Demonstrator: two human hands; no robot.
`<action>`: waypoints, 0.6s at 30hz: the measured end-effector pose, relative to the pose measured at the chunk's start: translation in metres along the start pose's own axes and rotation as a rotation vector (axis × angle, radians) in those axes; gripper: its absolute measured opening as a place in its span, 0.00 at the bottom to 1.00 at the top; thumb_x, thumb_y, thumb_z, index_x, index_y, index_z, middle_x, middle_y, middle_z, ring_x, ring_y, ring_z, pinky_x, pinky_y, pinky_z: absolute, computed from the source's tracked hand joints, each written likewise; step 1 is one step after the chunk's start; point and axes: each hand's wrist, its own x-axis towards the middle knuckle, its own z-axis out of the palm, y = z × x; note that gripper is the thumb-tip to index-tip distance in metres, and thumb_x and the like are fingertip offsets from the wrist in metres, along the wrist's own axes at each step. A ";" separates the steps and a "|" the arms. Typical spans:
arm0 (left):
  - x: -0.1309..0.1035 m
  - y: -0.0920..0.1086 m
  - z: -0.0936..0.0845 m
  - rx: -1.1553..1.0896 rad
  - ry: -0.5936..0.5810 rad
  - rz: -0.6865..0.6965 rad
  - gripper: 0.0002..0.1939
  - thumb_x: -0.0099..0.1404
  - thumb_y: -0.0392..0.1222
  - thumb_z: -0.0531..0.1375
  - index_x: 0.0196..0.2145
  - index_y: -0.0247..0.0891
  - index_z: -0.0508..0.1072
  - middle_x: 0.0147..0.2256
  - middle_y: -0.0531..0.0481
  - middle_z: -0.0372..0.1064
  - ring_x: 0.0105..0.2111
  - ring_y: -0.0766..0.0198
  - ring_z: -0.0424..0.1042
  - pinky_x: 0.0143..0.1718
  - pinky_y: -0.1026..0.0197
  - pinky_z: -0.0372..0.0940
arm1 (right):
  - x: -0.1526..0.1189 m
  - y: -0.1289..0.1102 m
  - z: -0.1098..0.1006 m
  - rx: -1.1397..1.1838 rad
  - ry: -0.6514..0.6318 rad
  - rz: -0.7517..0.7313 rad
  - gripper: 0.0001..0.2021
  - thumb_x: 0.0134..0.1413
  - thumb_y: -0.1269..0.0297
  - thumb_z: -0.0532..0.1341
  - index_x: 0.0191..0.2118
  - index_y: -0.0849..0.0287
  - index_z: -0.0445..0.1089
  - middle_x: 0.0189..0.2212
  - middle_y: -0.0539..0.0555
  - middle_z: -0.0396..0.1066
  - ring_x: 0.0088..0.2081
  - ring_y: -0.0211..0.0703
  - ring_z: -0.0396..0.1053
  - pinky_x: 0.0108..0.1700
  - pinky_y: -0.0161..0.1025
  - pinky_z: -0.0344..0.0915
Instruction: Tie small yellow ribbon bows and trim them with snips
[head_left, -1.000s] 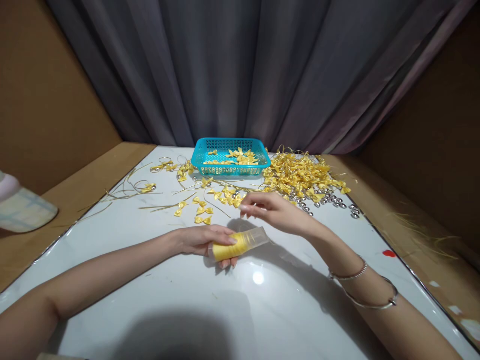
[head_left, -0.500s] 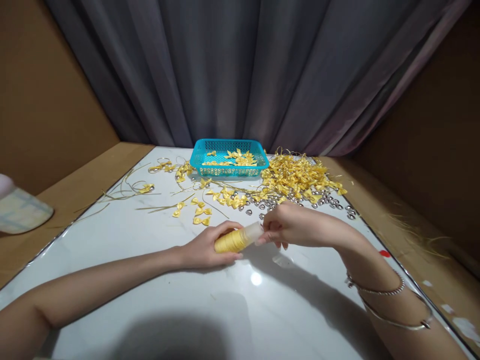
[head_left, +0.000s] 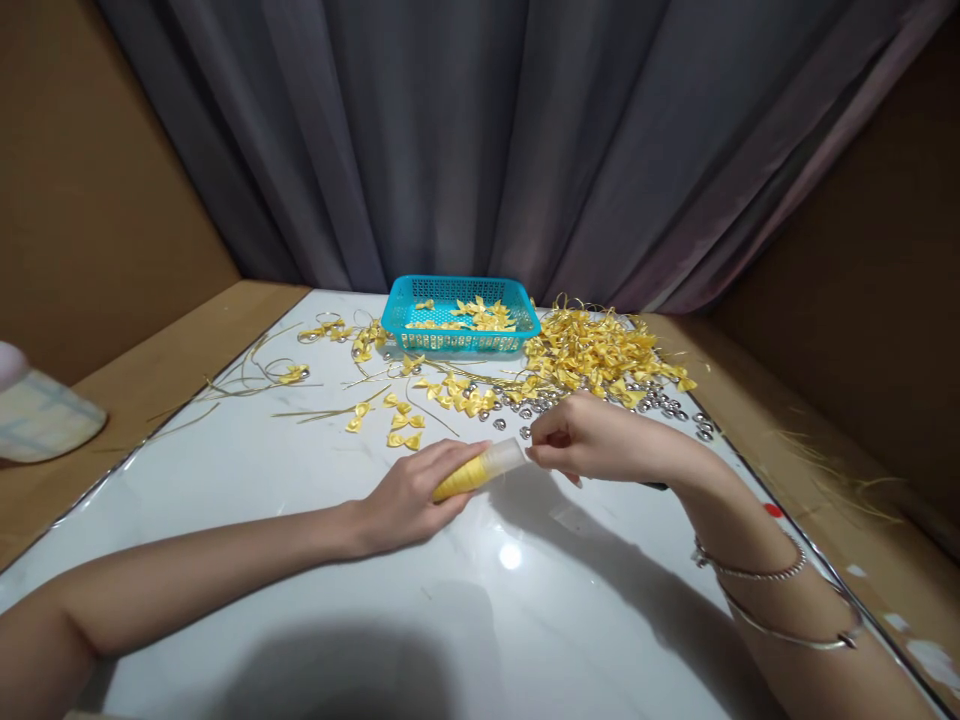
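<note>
My left hand is wrapped round a spool of yellow ribbon, its thumb below and fingers over the top. The spool's frosted, translucent end sticks out, tilted up to the right. Right at that end, my right hand is closed in a pinch. What its fingertips hold is hidden or too small to make out. A small dark thing shows below the right wrist. Several loose yellow bows lie beyond my left hand, and silver-coloured bead-like pieces lie beyond the right.
A blue perforated basket with yellow bows inside stands at the back. To its right is a heap of yellow bows with gold ties. Thin gold strands lie at left. A checked, pale object sits at the far left edge.
My left fingers have closed further over the ribbon spool, covering more of it. My right hand has shifted slightly up and right. The dark thing under the right wrist has come into view.
</note>
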 end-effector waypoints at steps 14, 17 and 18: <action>-0.005 -0.002 0.004 0.339 0.047 0.105 0.25 0.60 0.32 0.53 0.56 0.36 0.58 0.47 0.41 0.67 0.44 0.55 0.68 0.42 0.53 0.68 | 0.008 -0.016 0.014 -0.247 0.034 0.100 0.11 0.50 0.72 0.53 0.25 0.64 0.71 0.16 0.50 0.61 0.19 0.32 0.53 0.23 0.33 0.47; -0.006 -0.003 0.005 0.360 0.048 0.101 0.24 0.59 0.32 0.53 0.54 0.34 0.59 0.47 0.41 0.68 0.44 0.55 0.68 0.42 0.53 0.68 | 0.010 -0.019 0.020 -0.340 0.074 0.109 0.11 0.49 0.75 0.53 0.25 0.64 0.71 0.16 0.50 0.61 0.18 0.31 0.51 0.22 0.33 0.44; -0.006 -0.003 0.005 0.357 0.051 0.098 0.24 0.59 0.32 0.53 0.54 0.34 0.60 0.46 0.41 0.68 0.44 0.55 0.68 0.42 0.53 0.68 | 0.010 -0.020 0.022 -0.382 0.085 0.109 0.11 0.49 0.76 0.53 0.25 0.64 0.71 0.16 0.50 0.61 0.18 0.31 0.51 0.22 0.33 0.43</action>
